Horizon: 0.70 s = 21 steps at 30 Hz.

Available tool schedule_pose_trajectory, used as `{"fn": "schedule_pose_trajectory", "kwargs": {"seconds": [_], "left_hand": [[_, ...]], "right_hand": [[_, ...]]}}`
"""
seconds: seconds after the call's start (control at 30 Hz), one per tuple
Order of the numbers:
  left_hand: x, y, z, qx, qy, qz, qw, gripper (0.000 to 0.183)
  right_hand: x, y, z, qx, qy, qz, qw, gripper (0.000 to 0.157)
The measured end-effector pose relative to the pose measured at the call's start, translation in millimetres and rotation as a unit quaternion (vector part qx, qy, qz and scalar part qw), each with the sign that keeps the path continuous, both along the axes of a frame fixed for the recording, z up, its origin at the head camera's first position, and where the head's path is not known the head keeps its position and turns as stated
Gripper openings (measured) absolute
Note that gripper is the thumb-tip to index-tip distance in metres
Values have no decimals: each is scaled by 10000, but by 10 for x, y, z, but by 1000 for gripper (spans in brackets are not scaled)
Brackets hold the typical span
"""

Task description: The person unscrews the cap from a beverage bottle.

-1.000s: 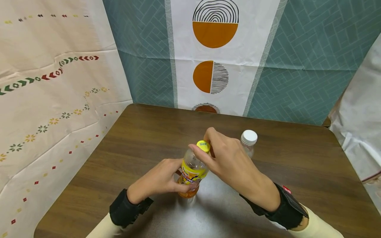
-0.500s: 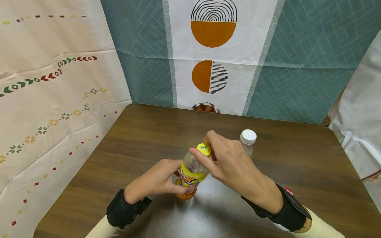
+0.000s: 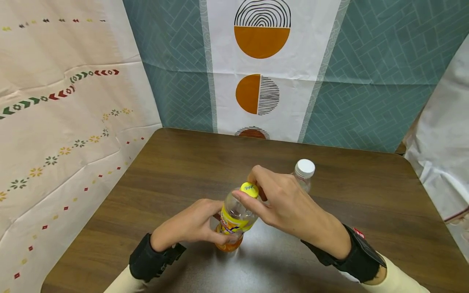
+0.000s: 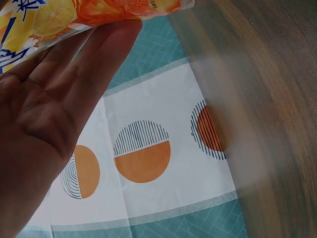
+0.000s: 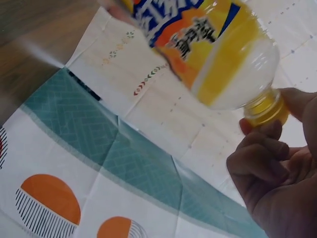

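A clear plastic drink bottle [image 3: 234, 221] with a yellow fruit-print label stands on the table, a little tilted, with some orange liquid low inside. My left hand [image 3: 192, 221] grips its lower half, thumb in front and fingers behind. At the top, the thumb and fingers of my right hand [image 3: 287, 199] pinch the yellow cap [image 3: 249, 189]. The right wrist view shows this cap [image 5: 267, 110] on the bottle's neck between thumb and curled fingers. In the left wrist view, fingers of the left hand [image 4: 44, 119] lie against the label [image 4: 94, 15].
Just behind my right hand stands a second clear bottle with a white cap [image 3: 305, 168], partly hidden by that hand. The brown wooden table [image 3: 198, 162] ends at hanging patterned cloths at the back [image 3: 176, 81] and left [image 3: 91, 183].
The bottle's top and my right hand have moved slightly toward me. Its base has shifted a little left and nearer, with the left hand. Both hands keep their hold.
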State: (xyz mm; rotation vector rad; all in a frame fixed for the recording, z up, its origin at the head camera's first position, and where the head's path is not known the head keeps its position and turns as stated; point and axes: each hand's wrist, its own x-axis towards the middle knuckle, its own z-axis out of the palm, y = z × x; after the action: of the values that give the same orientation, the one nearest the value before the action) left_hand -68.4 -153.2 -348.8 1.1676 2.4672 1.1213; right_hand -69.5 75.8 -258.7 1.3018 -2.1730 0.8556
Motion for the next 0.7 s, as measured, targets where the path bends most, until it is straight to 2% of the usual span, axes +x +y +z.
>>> {"fn": "schedule_pose_trajectory", "kwargs": {"seconds": [0.37, 0.7], "left_hand": [[19, -8, 1, 116, -90, -413, 9990, 35], [21, 15, -6, 267, -66, -672, 9974, 35]], "right_hand": [[-67, 73, 25, -17, 73, 705, 9975, 36], [-79, 128, 29, 56, 63, 981, 9951, 33]]}}
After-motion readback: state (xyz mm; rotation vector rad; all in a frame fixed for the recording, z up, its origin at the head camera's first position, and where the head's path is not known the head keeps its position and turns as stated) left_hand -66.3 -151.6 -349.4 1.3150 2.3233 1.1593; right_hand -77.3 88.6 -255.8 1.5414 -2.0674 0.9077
